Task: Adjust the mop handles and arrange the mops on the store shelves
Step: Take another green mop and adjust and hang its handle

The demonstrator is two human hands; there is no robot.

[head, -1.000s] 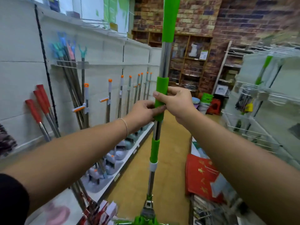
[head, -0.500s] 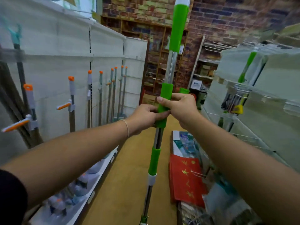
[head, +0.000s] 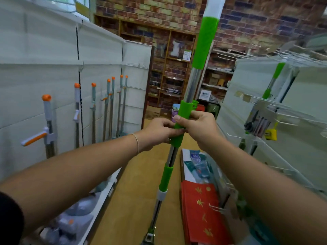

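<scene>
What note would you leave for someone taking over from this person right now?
Left hand and right hand both grip the green plastic collar midway up the green-and-steel mop handle, which stands nearly upright in the aisle.
Grey mops with orange caps line the left shelf wall; another green mop leans at the right rack.
To do: finish the handle adjustment, then shelve this mop.

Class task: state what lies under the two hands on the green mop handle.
Both the left hand and right hand grip a green collar on the mop handle; its ends show. Fingers cover its middle, so any joint there is unseen.
</scene>
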